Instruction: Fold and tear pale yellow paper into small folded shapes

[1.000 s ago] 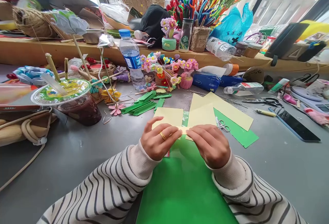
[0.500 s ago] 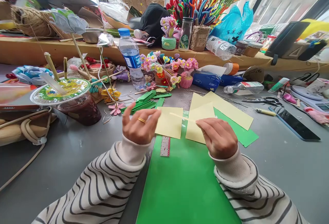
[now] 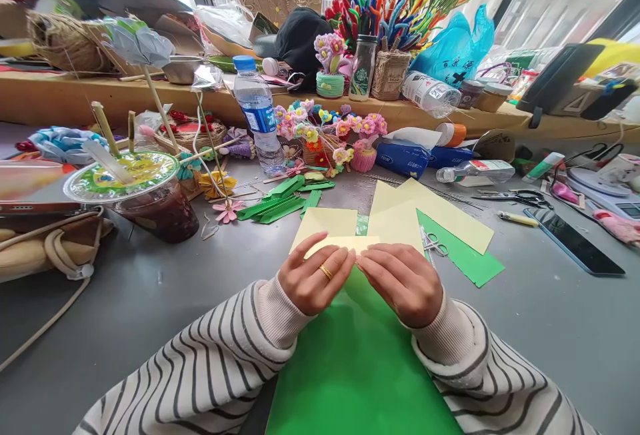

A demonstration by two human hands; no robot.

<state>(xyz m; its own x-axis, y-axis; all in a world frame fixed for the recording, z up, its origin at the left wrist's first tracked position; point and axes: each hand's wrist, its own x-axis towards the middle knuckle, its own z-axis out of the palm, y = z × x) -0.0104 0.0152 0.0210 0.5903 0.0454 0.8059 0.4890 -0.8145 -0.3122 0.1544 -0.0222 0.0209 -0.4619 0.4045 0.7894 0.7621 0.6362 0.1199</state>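
Observation:
Both hands meet over the top of a large green sheet [image 3: 365,368]. My left hand [image 3: 317,275], with a ring on one finger, pinches the near edge of a narrow pale yellow paper strip [image 3: 357,244]. My right hand [image 3: 405,282] pinches the same strip right beside it, fingertips almost touching. Behind the strip lie a yellow paper piece [image 3: 333,220] and more yellow sheets [image 3: 395,212]. Small scissors [image 3: 436,243] rest by my right hand, on a smaller green piece [image 3: 473,258].
Folded green paper strips [image 3: 280,202] lie beyond my left hand. A lidded drink cup [image 3: 155,202] stands at left, a water bottle [image 3: 257,115] behind. Black-handled scissors [image 3: 530,196], a cutter [image 3: 517,219] and a phone [image 3: 575,238] are at right. A cluttered shelf [image 3: 300,96] runs along the back.
My hands have come together from either end of the strip and moved slightly nearer me. Small scissors now show beside my right hand; the ruler is no longer visible.

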